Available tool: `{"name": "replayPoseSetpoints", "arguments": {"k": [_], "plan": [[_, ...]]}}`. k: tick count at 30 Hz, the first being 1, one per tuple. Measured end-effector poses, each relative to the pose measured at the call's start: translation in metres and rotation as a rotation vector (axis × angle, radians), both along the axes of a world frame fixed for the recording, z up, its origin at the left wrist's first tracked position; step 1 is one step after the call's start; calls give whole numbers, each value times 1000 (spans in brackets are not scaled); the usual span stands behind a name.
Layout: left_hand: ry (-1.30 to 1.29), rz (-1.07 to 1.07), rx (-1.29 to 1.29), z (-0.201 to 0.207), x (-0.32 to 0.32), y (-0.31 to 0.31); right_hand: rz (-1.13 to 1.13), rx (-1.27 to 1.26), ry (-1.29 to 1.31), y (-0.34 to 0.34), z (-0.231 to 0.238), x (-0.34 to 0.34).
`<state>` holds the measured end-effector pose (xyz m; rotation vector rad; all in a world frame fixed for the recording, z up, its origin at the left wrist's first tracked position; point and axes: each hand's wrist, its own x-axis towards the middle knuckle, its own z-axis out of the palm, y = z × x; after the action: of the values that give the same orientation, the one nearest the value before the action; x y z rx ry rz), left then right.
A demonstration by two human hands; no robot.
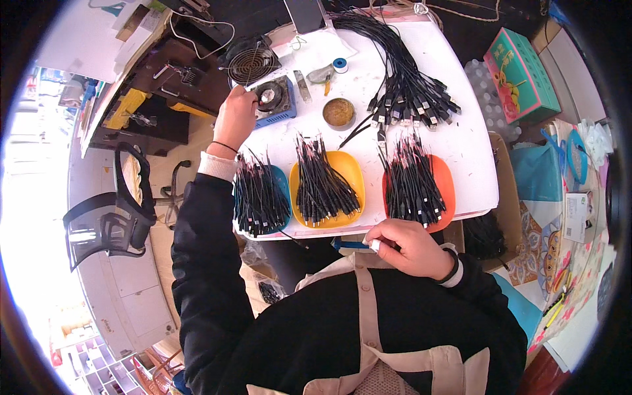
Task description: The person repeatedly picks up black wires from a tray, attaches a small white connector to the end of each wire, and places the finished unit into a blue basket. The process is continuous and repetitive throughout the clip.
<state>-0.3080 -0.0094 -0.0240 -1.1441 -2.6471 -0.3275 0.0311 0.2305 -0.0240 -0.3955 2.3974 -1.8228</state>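
- Left hand [234, 117] stretched out over the far left part of the white table [461, 151], fingers curled together and pinching something small at the tips (too small to tell what).
- Just past those fingertips: a small blue solder pot [275, 100] with a bright metal pool in its middle; beyond that, a round black fan [250, 62] with a wire grille.
- To the right of those fingers, well apart: a round tin of brownish paste [339, 112] and a small blue-and-white spool [340, 64].
- Right hand [408, 247] drawn in close to the body at the near table edge, fingers bent and pressed together around a thin blue-handled tool [349, 244], whose handle sticks out to the left of the knuckles.
- Straight ahead of the right fingers: an orange tray [446, 187] heaped with short black cables, touching the table edge.
- Left of it, a yellow tray [349, 172] with another bundle, then a blue tray [282, 181] (mostly hidden under its cables) just beside the left wrist.
- Farther off, beyond the orange tray: a big fan-shaped sheaf of black connector cables [411, 95], plug ends pointing toward the hands.
- Right of the table, away from both hands: a green and pink carton [520, 76].
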Motion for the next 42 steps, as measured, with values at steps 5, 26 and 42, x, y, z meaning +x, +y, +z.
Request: {"name": "replayPoseSetpoints", "arguments": {"k": [5,26,42], "plan": [[4,16,-42,-1,-6,4,10,8,-25,-1,-1,-2],[-262,69,294,46,56,14,-102,67,67,-1,8,15],[-1444,-450,1095,93,274,106,-467,-216,347,54,59,100]]}}
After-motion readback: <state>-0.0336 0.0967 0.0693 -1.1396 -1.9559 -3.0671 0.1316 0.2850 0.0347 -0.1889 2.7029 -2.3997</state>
